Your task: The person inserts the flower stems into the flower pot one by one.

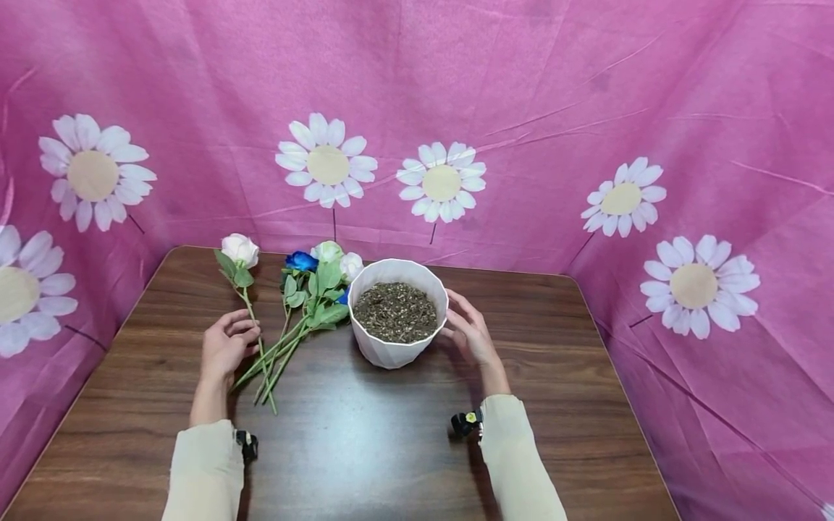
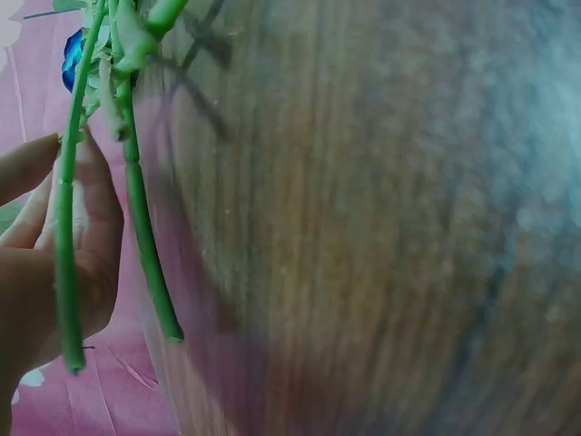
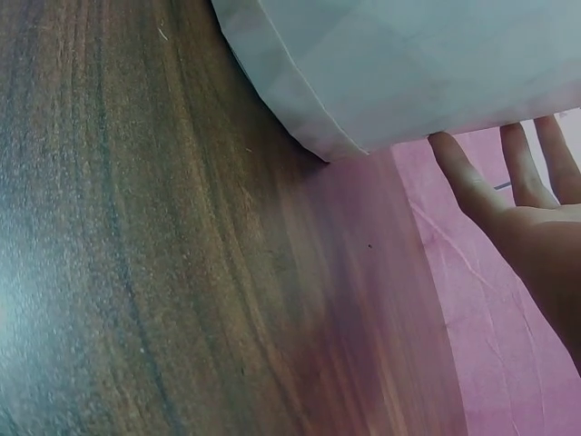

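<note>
A white faceted flower pot (image 1: 389,353) filled with dark soil (image 1: 397,312) stands upright on the table. My right hand (image 1: 474,335) touches the pot's right side with extended fingertips, also seen in the right wrist view, where its fingers (image 3: 467,177) meet the pot wall (image 3: 408,73). To the left, my left hand (image 1: 224,349) pinches the stem of a white rose (image 1: 239,251) between thumb and fingers. That green stem (image 2: 65,236) runs past the fingers in the left wrist view. Beside it lie several roses with crossed stems: a blue rose (image 1: 302,261), a pale green rose (image 1: 328,251) and another white rose (image 1: 352,265).
The brown wooden table (image 1: 313,463) reaches back to a pink cloth (image 1: 521,87) printed with white daisies, which hangs behind it and at both sides. Leaves of the lying roses come close to the pot's left wall.
</note>
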`<state>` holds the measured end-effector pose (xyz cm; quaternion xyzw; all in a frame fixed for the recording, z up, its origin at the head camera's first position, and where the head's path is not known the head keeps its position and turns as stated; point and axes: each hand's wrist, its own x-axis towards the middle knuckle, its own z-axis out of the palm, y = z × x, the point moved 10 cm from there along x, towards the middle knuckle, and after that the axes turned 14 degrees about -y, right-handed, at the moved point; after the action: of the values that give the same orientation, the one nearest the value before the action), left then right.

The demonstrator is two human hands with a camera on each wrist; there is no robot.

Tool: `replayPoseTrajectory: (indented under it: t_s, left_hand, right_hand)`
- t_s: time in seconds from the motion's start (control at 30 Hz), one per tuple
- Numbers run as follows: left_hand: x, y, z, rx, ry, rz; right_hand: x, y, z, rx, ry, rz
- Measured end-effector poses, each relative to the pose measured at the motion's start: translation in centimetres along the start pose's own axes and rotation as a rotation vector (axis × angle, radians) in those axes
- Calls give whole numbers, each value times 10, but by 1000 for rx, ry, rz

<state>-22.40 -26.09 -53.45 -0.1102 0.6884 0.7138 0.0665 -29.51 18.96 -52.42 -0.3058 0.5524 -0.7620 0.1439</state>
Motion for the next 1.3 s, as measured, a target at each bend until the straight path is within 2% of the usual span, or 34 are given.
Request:
replayPoseTrajectory:
  t_s: [0.4,0.63,0.8,0.97,1.23,1.27,1.3]
  left_hand:
    - [-7,17,-15,-285,158,121]
    - [-13,29,-28,-441,269,247]
    - [-18,41,-37,-511,339,360]
    - [-22,55,-42,-569,387,462]
    - [-28,74,-46,-656,432,569]
    - [-29,77,-46,-664,432,584]
    - [-29,80,-45,-670,430,594]
  right_hand:
    - [-1,18,-13,84,67,59]
    - [1,6,-2,14,49,53]
    - [2,5,1,6,63,60]
    - [1,11,-6,16,95,75]
    - [1,13,-7,16,81,89]
    - [2,12,-5,11,74,86]
    - [3,0,4,27,65,70]
